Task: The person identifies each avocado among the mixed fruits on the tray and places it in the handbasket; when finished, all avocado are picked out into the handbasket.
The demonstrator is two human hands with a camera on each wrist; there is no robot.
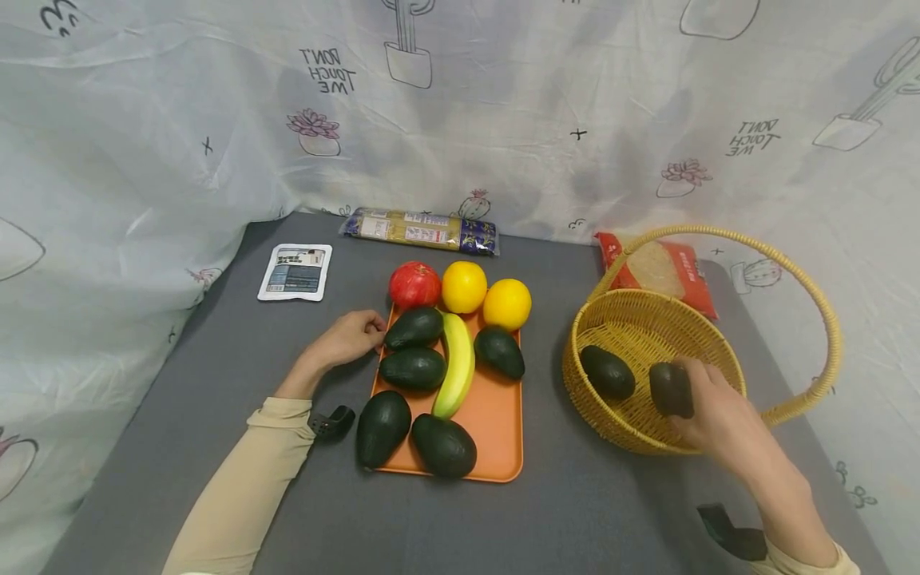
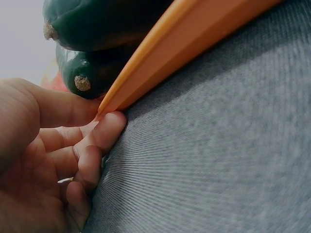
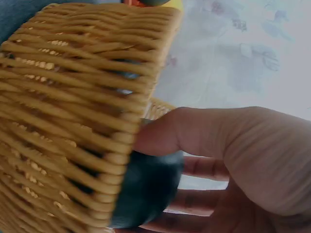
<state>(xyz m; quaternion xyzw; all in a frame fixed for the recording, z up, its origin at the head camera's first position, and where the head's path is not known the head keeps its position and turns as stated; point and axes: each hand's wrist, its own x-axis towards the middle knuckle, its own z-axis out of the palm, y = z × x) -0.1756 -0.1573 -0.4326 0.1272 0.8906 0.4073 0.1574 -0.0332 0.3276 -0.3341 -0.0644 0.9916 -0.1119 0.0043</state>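
My left hand (image 1: pixel 351 337) pinches the left rim of an orange tray (image 1: pixel 499 431) between thumb and forefinger, as the left wrist view shows. Several dark green avocados (image 1: pixel 413 369) and a banana (image 1: pixel 457 366) lie on the tray. At its far end sit a red pomegranate (image 1: pixel 414 285) and two yellow round fruits (image 1: pixel 463 287). Over the yellow wicker basket (image 1: pixel 585 391), my right hand (image 1: pixel 719 411) grips an avocado (image 1: pixel 672 390) just inside the near right rim. Another avocado (image 1: pixel 607 372) lies in the basket's left part. In the right wrist view, the basket wall partly hides the held avocado (image 3: pixel 148 189).
Behind the tray lies a long pack of noodles (image 1: pixel 420 231). A white sealed packet (image 1: pixel 295 272) is at the far left of the grey table (image 1: pixel 575 511). A red bag (image 1: pixel 664 271) lies behind the basket, whose tall handle (image 1: pixel 826 311) arches to the right.
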